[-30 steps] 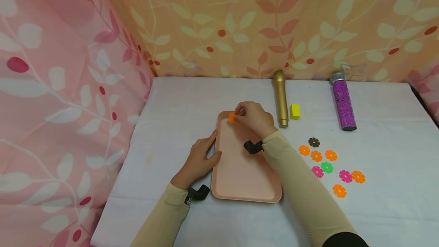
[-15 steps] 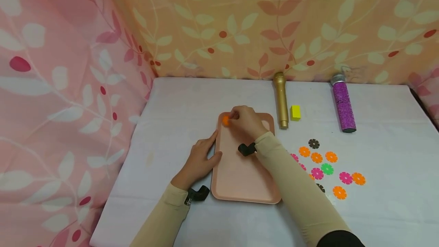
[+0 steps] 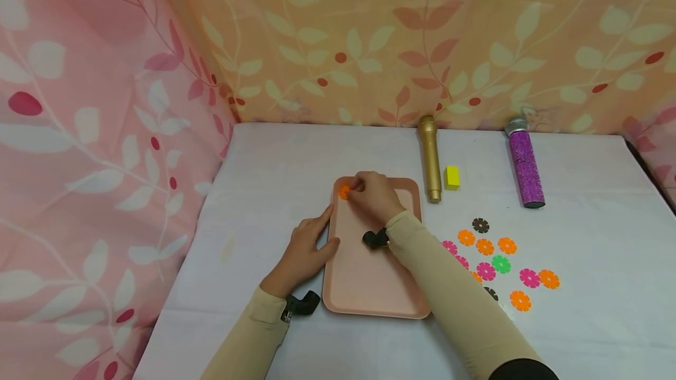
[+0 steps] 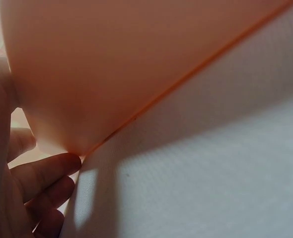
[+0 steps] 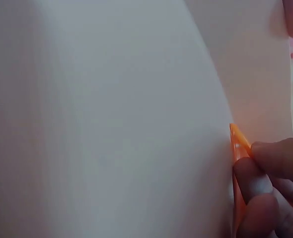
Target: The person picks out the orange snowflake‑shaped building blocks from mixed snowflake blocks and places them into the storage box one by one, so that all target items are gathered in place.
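At the far left corner of the peach tray (image 3: 372, 286), my right hand (image 3: 376, 195) pinches an orange notched plastic disc (image 3: 344, 192) between thumb and fingers. Up close in the right wrist view, orange plastic (image 5: 242, 136) shows nearly edge-on as a narrow wedge at the fingertips, low over the tray's surface. My left hand (image 3: 301, 257) rests along the tray's left side, index finger stretched along the edge and thumb over the rim. In the left wrist view its fingers (image 4: 49, 171) touch the tray's outer wall (image 4: 111, 89) near the white cloth.
Right of the tray lie several loose notched discs, including a green one (image 3: 501, 264), a black one (image 3: 480, 225) and a pink one (image 3: 530, 278). Behind them are a gold microphone (image 3: 431, 160), a yellow block (image 3: 451, 177) and a purple glittery microphone (image 3: 526, 166). Patterned curtains (image 3: 317, 46) border the table.
My right hand has moved left and slightly nearer with the orange disc, into the tray's far left corner. More discs show beside the right sleeve. The left hand stays on the tray's side.
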`<state>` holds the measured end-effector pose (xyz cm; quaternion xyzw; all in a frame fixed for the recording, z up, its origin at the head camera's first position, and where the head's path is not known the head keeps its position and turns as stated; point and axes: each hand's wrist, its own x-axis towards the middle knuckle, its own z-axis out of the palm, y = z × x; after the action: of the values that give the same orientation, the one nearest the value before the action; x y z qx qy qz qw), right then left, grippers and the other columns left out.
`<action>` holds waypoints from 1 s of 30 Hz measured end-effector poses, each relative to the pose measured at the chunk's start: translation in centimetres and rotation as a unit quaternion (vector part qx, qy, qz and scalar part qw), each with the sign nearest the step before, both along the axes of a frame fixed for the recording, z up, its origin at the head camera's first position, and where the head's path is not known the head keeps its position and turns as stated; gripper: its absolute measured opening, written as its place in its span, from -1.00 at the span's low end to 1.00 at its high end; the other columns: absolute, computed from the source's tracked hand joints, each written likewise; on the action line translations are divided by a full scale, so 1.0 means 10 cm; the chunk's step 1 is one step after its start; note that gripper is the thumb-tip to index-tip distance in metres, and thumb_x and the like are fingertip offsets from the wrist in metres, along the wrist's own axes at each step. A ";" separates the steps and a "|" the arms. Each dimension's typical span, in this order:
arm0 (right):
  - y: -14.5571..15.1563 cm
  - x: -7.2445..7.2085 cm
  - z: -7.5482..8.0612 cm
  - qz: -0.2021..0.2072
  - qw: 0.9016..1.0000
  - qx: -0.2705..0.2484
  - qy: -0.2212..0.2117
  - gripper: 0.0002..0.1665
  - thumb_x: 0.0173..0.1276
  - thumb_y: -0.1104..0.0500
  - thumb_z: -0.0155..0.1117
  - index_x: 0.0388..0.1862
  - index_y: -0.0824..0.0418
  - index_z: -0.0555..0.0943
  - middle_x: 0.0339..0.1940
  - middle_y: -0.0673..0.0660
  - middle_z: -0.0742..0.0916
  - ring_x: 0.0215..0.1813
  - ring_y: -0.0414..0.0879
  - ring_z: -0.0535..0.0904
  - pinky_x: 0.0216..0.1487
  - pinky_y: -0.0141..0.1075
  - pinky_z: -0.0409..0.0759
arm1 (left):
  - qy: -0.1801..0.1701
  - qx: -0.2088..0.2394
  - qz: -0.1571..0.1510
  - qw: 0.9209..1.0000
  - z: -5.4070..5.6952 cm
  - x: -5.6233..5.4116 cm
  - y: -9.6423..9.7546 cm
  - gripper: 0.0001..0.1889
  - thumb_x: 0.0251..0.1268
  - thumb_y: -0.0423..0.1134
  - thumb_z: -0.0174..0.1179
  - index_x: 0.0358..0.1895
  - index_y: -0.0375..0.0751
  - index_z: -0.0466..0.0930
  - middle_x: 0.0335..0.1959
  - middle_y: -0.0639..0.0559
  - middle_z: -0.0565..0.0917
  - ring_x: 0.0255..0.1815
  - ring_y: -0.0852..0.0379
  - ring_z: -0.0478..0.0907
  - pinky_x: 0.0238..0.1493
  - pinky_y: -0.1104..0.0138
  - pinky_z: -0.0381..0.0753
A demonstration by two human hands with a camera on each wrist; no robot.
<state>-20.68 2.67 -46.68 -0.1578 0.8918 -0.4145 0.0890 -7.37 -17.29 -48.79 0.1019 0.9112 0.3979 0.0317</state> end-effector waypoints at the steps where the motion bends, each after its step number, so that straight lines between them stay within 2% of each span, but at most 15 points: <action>1: 0.00 0.00 -0.01 0.000 1.000 -0.003 -0.001 -0.92 0.41 0.17 0.43 -0.25 0.17 0.73 -0.24 0.10 0.81 -0.16 -0.02 0.71 -0.03 -0.14 0.67 | -0.003 -0.001 0.000 1.000 0.00 0.00 0.00 -0.22 0.49 0.00 0.19 0.71 0.15 0.10 0.53 -0.04 0.47 0.50 -0.11 0.35 0.48 -0.12 0.22; 10: -0.01 0.03 -0.05 -0.004 1.000 -0.003 0.011 -0.91 0.42 0.16 0.44 -0.28 0.16 0.75 -0.27 0.10 0.81 -0.19 -0.03 0.71 -0.06 -0.14 0.68 | -0.005 0.007 0.001 1.000 -0.05 0.00 0.00 -0.22 0.51 0.00 0.18 0.71 0.15 0.09 0.54 -0.05 0.46 0.53 -0.12 0.32 0.51 -0.16 0.17; 23: 0.00 0.03 -0.06 -0.001 1.000 -0.010 0.004 -0.89 0.42 0.16 0.45 -0.27 0.18 0.76 -0.28 0.10 0.82 -0.21 -0.03 0.73 -0.06 -0.14 0.70 | -0.016 0.003 0.001 1.000 -0.02 0.02 0.00 -0.21 0.50 0.00 0.19 0.71 0.14 0.09 0.54 -0.06 0.46 0.54 -0.10 0.31 0.51 -0.14 0.17; 30: -0.01 0.00 -0.07 -0.009 1.000 -0.013 0.003 -0.90 0.42 0.17 0.45 -0.29 0.17 0.75 -0.28 0.09 0.80 -0.21 -0.03 0.71 -0.08 -0.14 0.68 | 0.004 0.008 0.002 1.000 0.02 0.01 0.00 -0.22 0.49 -0.03 0.20 0.70 0.11 0.13 0.52 -0.08 0.49 0.50 -0.14 0.34 0.47 -0.18 0.20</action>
<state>-20.64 2.56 -47.37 -0.1524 0.8879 -0.4266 0.0805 -7.28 -17.25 -48.61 0.1023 0.9083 0.4048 0.0264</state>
